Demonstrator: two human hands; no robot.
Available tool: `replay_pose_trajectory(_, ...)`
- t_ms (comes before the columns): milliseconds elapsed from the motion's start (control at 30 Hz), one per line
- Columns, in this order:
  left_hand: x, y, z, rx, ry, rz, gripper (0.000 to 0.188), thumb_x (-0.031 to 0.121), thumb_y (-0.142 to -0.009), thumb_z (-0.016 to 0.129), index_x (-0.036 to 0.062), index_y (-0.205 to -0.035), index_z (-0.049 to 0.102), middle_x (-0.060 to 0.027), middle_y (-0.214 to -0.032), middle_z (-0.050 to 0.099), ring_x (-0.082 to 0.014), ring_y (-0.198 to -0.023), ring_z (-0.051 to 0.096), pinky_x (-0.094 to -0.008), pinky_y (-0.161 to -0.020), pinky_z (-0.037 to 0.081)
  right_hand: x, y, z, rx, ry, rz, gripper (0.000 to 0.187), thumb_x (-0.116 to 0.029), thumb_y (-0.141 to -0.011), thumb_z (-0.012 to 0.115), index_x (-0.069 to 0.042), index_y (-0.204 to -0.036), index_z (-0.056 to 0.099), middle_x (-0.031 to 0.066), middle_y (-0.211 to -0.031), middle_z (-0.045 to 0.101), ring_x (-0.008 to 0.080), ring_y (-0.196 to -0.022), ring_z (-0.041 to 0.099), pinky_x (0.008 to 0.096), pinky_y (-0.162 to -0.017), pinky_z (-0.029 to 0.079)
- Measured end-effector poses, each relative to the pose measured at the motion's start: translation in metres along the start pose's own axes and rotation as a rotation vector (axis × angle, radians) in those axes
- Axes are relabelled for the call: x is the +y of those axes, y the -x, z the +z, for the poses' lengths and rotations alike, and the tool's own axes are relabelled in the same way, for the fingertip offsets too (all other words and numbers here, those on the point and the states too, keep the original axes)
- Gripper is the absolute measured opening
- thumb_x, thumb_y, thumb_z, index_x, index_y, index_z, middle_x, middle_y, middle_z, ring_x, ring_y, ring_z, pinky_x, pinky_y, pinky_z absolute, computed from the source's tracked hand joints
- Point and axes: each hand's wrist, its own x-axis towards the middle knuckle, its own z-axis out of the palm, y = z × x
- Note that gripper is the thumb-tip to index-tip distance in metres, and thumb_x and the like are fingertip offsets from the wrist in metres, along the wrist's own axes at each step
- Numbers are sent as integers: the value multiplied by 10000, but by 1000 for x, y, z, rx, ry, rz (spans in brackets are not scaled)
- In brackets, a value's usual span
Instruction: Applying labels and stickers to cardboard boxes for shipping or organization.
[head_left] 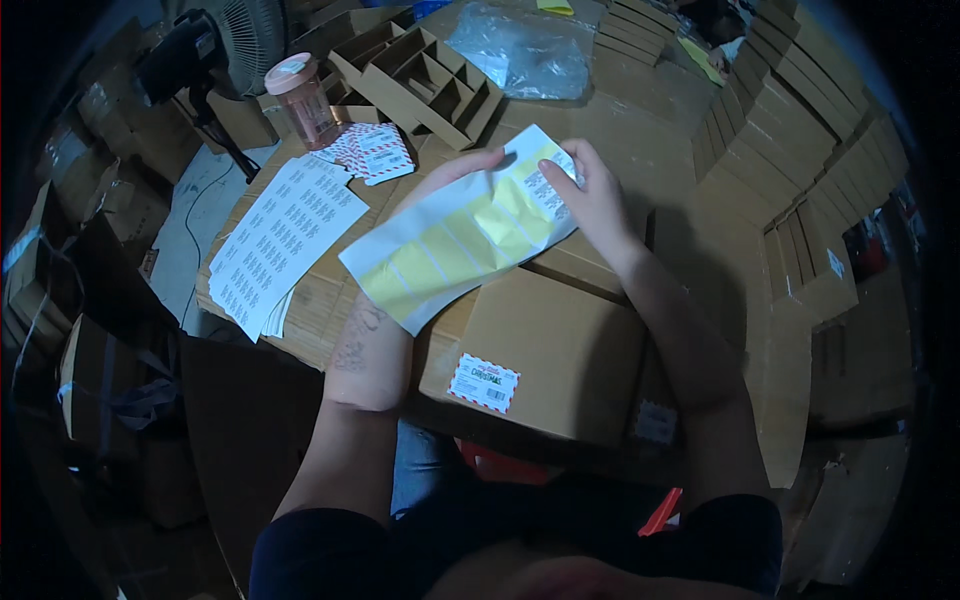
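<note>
Above a closed cardboard box (pixel 555 345) I hold a label sheet (pixel 450 245) slanting from lower left to upper right. Most of it is bare yellow backing with white borders; a few printed labels are left at the far right end. My left hand (pixel 455 173) grips its far edge from beneath, the thumb showing and the other fingers hidden under the sheet. At the right end, my right hand (pixel 597 195) pinches the sheet, thumb lying over the printed labels. The box bears a white sticker (pixel 484 383) with a red-striped border near its front left corner.
Left on the table lie printed label sheets (pixel 290 235), striped-border stickers (pixel 380 152) and a pink-lidded jar (pixel 302 100). Behind stand cardboard dividers (pixel 425 80) and clear plastic wrap (pixel 520 50). Stacked flat cartons (pixel 770 140) rise at right; a fan (pixel 240 45) stands far left.
</note>
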Motion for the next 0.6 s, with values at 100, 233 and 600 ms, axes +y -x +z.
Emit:
replay_pose_trajectory(100,-5,15,3,21,-35,-105,312,229,-877,603,31,-1118,597,-136,-1011,694,-239,-837,691,-368,-775,559,1,4,1,182,78,-375,260,-197,-887,628,-127,-1131,572,146,-1131,573,354,-953,600,428,-824,493)
replay_pose_trajectory(233,-2,18,1,39,2,-147,306,201,-859,606,24,-1109,614,-140,-1030,695,-242,-862,695,-369,-814,557,-3,9,0,30,293,-530,366,-126,-838,657,-185,-1196,605,106,-1299,447,326,-1119,482,428,-945,439)
replay_pose_trajectory(600,2,12,-20,39,-61,-60,310,237,-876,584,38,-1112,620,-134,-992,704,-239,-819,697,-357,-754,563,-15,13,1,42,219,-599,259,-140,-817,684,-170,-1075,692,88,-1325,480,338,-1203,415,430,-1027,354)
